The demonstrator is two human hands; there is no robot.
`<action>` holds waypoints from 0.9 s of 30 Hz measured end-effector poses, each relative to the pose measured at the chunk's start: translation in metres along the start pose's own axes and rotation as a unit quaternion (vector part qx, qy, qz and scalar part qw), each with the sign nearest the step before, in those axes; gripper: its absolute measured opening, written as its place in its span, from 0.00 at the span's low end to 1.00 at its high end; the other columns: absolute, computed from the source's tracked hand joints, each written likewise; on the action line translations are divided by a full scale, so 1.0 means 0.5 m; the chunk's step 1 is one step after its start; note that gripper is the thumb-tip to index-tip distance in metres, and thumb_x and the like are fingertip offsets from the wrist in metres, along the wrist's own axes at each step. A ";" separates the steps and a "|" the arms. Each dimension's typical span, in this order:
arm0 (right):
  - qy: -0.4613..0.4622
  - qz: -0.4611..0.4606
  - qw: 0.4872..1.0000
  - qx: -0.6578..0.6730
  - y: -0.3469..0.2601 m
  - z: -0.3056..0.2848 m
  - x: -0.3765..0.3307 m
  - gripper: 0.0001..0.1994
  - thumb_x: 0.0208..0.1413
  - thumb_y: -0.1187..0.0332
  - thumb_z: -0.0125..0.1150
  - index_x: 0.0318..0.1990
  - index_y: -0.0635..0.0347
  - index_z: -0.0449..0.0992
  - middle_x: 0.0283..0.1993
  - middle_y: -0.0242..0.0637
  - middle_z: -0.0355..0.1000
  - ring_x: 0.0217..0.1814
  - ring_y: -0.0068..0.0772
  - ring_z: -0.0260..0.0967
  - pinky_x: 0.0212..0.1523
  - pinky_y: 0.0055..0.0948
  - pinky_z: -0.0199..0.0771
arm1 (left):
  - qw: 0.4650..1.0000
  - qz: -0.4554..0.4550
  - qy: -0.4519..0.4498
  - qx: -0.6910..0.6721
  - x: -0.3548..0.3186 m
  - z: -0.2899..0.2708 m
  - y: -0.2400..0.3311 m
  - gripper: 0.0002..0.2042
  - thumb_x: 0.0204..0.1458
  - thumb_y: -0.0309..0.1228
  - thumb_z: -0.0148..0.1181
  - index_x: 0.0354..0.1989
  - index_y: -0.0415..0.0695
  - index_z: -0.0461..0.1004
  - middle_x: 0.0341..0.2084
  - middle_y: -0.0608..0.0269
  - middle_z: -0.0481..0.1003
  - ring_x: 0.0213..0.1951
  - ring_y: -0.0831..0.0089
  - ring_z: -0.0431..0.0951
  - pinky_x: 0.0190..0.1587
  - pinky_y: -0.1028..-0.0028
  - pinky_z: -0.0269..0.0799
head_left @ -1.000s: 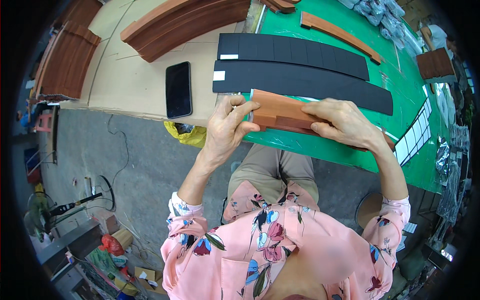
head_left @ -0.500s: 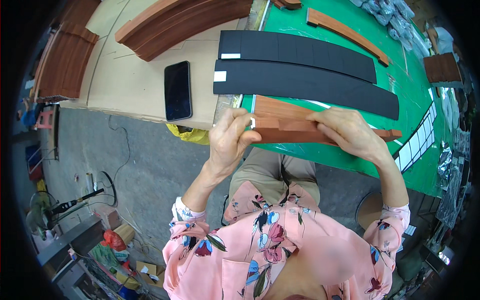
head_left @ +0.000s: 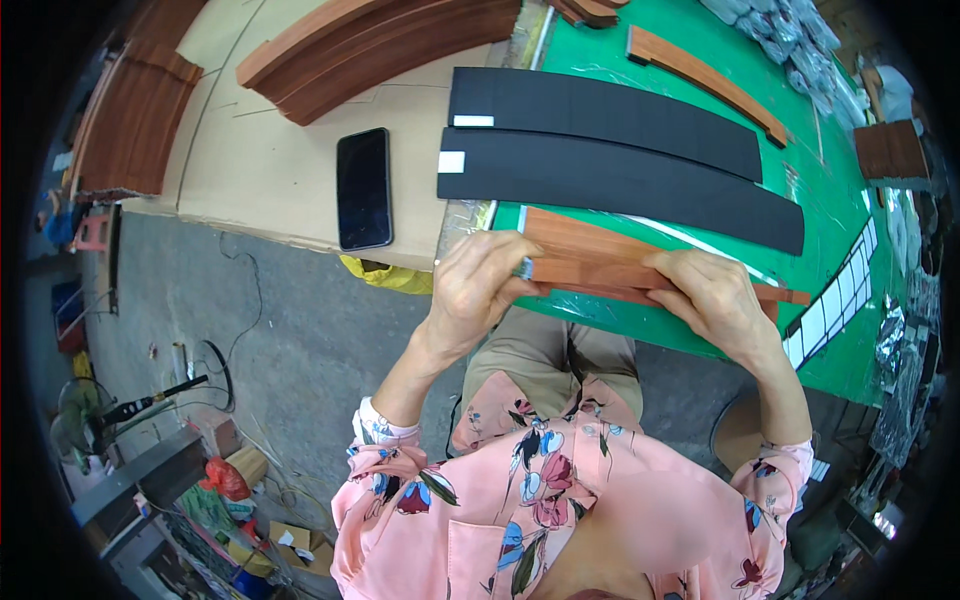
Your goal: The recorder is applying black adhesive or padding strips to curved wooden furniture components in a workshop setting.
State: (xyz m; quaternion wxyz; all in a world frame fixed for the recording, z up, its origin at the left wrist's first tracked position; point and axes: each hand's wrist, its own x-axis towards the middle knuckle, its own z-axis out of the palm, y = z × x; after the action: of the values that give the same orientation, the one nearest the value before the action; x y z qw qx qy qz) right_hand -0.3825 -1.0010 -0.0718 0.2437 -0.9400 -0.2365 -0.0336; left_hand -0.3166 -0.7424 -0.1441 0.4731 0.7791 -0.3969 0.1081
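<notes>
Wooden strip over the near side of the green table, short of the black strips; can't tell if it rests there. Left hand: thumb and fingers pinch one end. Right hand pinches farther along. Light, level grip seems best against twisting.

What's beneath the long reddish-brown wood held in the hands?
Flat green tabletop shows along the near side of the long reddish-brown wood; whatever is directly beneath is covered and cannot be seen.
</notes>
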 end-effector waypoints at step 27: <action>-0.345 -0.085 0.934 -0.044 0.127 0.264 0.406 0.23 0.47 0.71 0.57 0.52 0.65 0.64 0.48 0.45 0.62 0.47 0.46 0.67 0.45 0.39 0.69 | 0.939 -0.222 -0.071 0.251 0.025 -0.023 -0.222 0.14 0.37 0.22 0.61 0.35 0.40 0.69 0.33 0.58 0.69 0.35 0.59 0.74 0.35 0.66 0.69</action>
State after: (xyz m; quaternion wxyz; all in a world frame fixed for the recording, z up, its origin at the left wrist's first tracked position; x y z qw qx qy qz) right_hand -0.1803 -0.9002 -0.1794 0.1022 -0.8800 -0.3831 0.2617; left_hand -0.2259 -0.7130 -0.2036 0.2444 0.9466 -0.2065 0.0410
